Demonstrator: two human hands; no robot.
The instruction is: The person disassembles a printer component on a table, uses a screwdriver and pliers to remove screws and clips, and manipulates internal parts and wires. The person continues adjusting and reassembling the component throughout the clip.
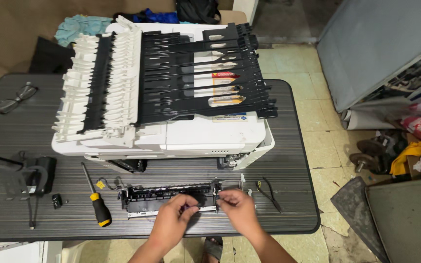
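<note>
Your left hand (171, 216) rests on the front edge of a long black plastic printer assembly (169, 198), a narrow bar-shaped unit with ribbed, slotted moulding and a pale metal strip along its lower edge. It lies flat near the front edge of the table (288, 195), straight ahead of you. The fingers of that hand curl together and pinch a small dark part at the middle of the unit; you cannot tell exactly what the part is. Your right hand (237, 207) sits at the unit's right end, thumb and forefinger pressed together on a small piece there, the other fingers loosely bent.

The table has a dark, finely striped wood-grain top with rounded corners. To the left of the unit lies a screwdriver (96, 202) with a thin steel shaft and a chunky yellow-and-black handle. Just right of your right hand lies a pair of slim black pliers (270, 194).

Behind the unit stands a white plastic printer (196, 139), boxy and smooth-sided. Stacked on it are a white ribbed guide panel (123, 73) with comb-like fins and a black ribbed frame (200, 78) of long parallel bars. A pair of dark-rimmed glasses (15, 99) lies at the far left, and a black boxy device (37, 175) sits nearer.
</note>
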